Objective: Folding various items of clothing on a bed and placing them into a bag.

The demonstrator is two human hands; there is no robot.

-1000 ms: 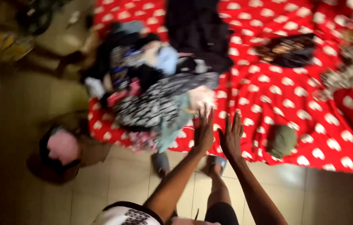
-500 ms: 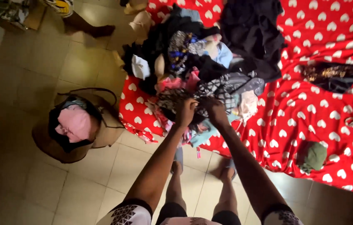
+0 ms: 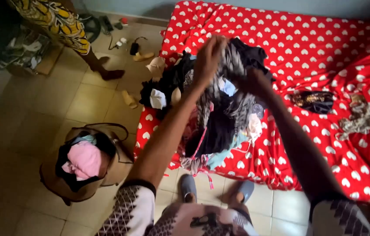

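Held garment: a black-and-white patterned soft cloth garment (image 3: pixel 231 83) is lifted above the heap, hanging down in folds between the two hands; its exact shape cannot be told.
Left hand: the left hand (image 3: pixel 208 59) is raised, fingers closed around the garment's upper edge.
Right hand: the right hand (image 3: pixel 255 81) sits a little lower and to the side, clamped on the same garment; the two hands are near each other but apart.
Heap: a mixed pile of crumpled clothes (image 3: pixel 180 87), dark, pale blue, pink and white, lies below the hands at the near corner of the bed, some pieces hanging over the edge.
Bed: a red bedsheet with white hearts (image 3: pixel 325 48) covers the mattress.
Other clothes: a dark folded garment with a gold pattern (image 3: pixel 314 101) and a grey-brown crumpled cloth (image 3: pixel 364 116) lie well apart from the heap.
Floor: a round brown bag stuffed with pink cloth (image 3: pixel 84 161) stands on the beige tiled floor (image 3: pixel 32 122) beside the bed.
Feet: the person's grey slippers (image 3: pixel 215 190) stand just by the bed's edge.
Other person: a leg under a yellow patterned skirt (image 3: pixel 58 22) shows at the far left.
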